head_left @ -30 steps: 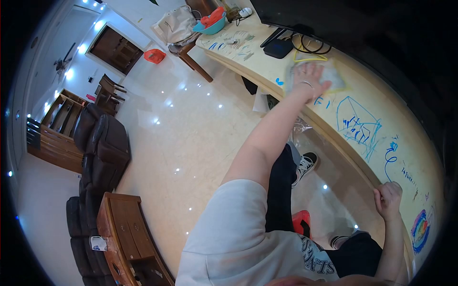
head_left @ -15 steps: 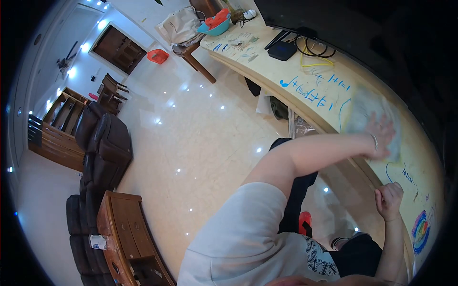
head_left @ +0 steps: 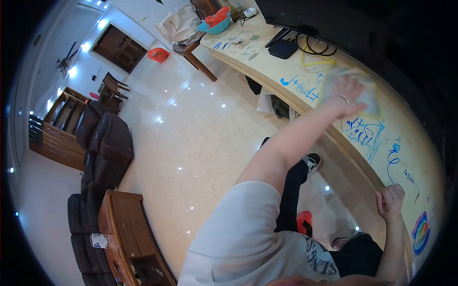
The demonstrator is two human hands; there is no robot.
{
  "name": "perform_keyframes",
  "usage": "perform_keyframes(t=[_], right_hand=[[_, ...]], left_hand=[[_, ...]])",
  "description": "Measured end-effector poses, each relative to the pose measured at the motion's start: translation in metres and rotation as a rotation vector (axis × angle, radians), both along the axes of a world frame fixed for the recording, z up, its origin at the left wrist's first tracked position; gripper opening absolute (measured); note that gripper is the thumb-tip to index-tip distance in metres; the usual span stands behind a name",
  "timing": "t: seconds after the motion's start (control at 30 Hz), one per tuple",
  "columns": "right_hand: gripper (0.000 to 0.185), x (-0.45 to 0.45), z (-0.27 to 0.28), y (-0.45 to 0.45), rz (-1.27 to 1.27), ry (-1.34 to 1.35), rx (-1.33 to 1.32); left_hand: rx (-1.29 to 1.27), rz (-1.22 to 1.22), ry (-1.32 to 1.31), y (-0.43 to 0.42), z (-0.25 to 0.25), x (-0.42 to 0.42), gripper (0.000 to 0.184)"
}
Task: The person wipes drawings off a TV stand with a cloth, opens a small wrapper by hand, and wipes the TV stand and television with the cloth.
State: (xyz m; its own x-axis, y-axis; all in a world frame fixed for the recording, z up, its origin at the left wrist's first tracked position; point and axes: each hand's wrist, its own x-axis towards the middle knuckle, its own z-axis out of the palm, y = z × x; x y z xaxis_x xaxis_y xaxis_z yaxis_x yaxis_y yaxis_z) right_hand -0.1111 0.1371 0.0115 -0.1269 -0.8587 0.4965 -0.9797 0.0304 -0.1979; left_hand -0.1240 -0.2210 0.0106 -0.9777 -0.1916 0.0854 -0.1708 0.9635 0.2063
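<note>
My left hand (head_left: 349, 95) lies palm down with fingers spread on a pale cloth with yellowish edges (head_left: 369, 102); both are blurred by motion. The cloth lies flat on the cream tabletop (head_left: 405, 157), covering part of some blue writing. Blue marker scribbles (head_left: 362, 133) show just below the cloth. More blue writing (head_left: 300, 88) runs beside it on the left. My right hand (head_left: 391, 202) is closed in a fist at the table's near edge, with nothing visible in it. Near that fist is a coloured rainbow-like drawing (head_left: 421, 231).
A black screen (head_left: 343, 28) stands along the table's back. A black router box (head_left: 282, 48) with cables (head_left: 317, 59) sits before it. A blue basin (head_left: 215, 27) holds something red at the far end. A wooden chair (head_left: 200, 64), brown sofa (head_left: 107, 138) and wooden cabinet (head_left: 126, 214) stand around.
My left hand has slid the cloth up and left along the table, uncovering blue scribbles beneath its former place. My right fist stays nearly still. A shoe has come into view below the table.
</note>
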Motion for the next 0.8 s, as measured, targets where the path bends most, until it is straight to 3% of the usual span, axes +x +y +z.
perform_keyframes(t=[0.07,0.2,0.33,0.5,0.63,0.8], right_hand=[[0.018,0.010,0.008,0.004,0.003,0.050,0.108],[0.024,0.079,0.050,0.001,-0.167,-0.210,0.449],[0.038,0.100,0.039,0.024,-0.096,-0.294,0.709],[0.044,0.089,0.016,0.041,-0.248,-0.356,0.925],[0.047,0.058,0.004,0.034,-0.326,-0.395,0.839],[0.050,0.049,0.018,0.018,-0.336,-0.429,0.885]], left_hand=[[0.022,0.134,0.001,-0.024,0.007,0.007,0.077],[0.030,0.258,-0.051,-0.030,0.016,0.011,0.076],[0.058,0.253,-0.055,-0.005,0.013,-0.006,0.076],[0.019,-0.048,-0.074,0.082,0.006,-0.036,0.077],[0.016,-0.462,0.020,0.166,0.000,-0.024,0.073],[0.147,-0.682,0.063,0.188,-0.021,-0.016,0.072]])
